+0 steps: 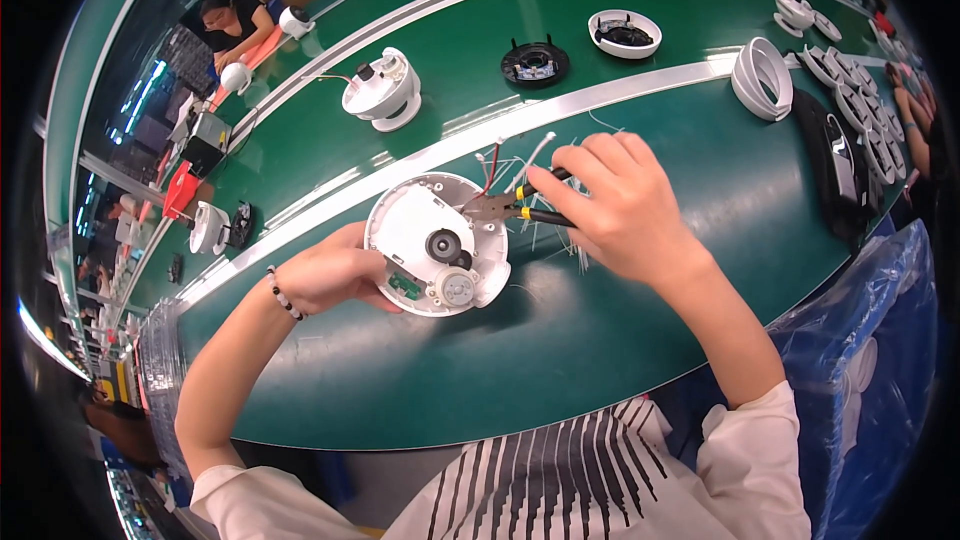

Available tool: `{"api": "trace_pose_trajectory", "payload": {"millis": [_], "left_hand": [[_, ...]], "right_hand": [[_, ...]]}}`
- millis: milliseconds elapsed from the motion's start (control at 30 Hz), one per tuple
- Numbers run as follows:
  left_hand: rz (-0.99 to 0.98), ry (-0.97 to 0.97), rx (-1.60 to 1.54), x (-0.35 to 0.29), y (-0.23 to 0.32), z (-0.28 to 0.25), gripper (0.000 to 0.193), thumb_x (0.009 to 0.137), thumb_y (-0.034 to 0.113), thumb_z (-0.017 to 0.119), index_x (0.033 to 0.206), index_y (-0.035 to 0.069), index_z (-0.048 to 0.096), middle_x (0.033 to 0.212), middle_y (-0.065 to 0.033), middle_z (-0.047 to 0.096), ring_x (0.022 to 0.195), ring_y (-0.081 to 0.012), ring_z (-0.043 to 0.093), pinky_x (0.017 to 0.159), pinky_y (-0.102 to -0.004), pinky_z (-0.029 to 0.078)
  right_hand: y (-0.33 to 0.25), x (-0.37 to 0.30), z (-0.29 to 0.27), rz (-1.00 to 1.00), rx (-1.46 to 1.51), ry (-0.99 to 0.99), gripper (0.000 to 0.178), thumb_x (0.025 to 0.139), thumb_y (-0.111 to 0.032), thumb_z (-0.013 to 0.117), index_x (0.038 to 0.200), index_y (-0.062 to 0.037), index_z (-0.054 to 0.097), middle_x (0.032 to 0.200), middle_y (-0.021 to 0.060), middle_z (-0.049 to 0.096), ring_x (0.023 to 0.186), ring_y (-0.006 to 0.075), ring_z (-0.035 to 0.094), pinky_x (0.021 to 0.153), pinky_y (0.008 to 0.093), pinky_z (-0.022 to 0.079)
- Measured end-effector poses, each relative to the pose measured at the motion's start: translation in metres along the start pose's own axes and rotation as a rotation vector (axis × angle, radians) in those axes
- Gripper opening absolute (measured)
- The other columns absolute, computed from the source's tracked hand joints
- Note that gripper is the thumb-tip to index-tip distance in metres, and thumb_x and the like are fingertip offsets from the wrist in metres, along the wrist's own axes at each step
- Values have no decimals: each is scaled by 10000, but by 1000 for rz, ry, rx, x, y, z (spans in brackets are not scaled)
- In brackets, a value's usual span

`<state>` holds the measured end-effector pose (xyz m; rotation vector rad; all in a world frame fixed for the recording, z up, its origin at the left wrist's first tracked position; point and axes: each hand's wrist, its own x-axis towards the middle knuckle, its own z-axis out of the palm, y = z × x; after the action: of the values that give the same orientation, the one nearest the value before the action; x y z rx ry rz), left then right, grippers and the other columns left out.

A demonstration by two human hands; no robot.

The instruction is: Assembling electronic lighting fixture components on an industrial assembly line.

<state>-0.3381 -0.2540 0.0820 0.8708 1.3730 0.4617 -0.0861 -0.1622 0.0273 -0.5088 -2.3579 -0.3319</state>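
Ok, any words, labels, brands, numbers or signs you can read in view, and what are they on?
No text can be read anywhere in view.
Motor: any marks on its face are too small to read.
Circuit board: too small to make out any lettering.
Housing in the left hand: none legible.
Pliers in the right hand: none legible.
Shirt: dark stripes, no readable words.

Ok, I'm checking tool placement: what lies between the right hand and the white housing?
Pliers, in the head view: the right hand holds them, jaws over the white housing.
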Motion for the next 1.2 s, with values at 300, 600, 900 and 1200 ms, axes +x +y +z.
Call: {"api": "trace_pose_trajectory", "payload": {"millis": [300, 600, 900, 1200], "left_hand": [[30, 17, 0, -11, 0, -4, 498, 708, 39, 441, 1194, -30, 359, 1088, -143, 511, 927, -216, 562, 769, -349, 508], [30, -28, 22, -18, -6, -4, 461, 722, 36, 450, 1176, -19, 392, 1071, -122, 524, 912, -199, 564, 765, -339, 507], [91, 6, -27, -4, -13, -16, 470, 730, 46, 440, 1189, -18, 365, 1084, -126, 513, 937, -207, 554, 784, -356, 498], [301, 255, -441, 3, -46, -54, 470, 675, -26, 419, 1140, -54, 360, 1063, -181, 510, 910, -307, 565, 758, -365, 516]], "right_hand": [[0, 13, -8, -119, -109, 106, 283, 575, -99, 594, 858, -85, 588, 836, 22, 513, 805, 177, 480, 791, 326, 350], [-15, 23, -11, -200, -126, -12, 247, 601, -94, 561, 846, -80, 592, 816, 12, 516, 734, 159, 474, 681, 298, 386], [2, 8, -9, -18, 48, 58, 351, 493, -89, 660, 839, -66, 605, 755, 34, 542, 629, 180, 486, 568, 286, 417], [13, -65, -14, 924, 888, 301, 421, 581, -59, 707, 975, 16, 582, 847, 49, 594, 732, 99, 542, 654, 217, 428]]}}
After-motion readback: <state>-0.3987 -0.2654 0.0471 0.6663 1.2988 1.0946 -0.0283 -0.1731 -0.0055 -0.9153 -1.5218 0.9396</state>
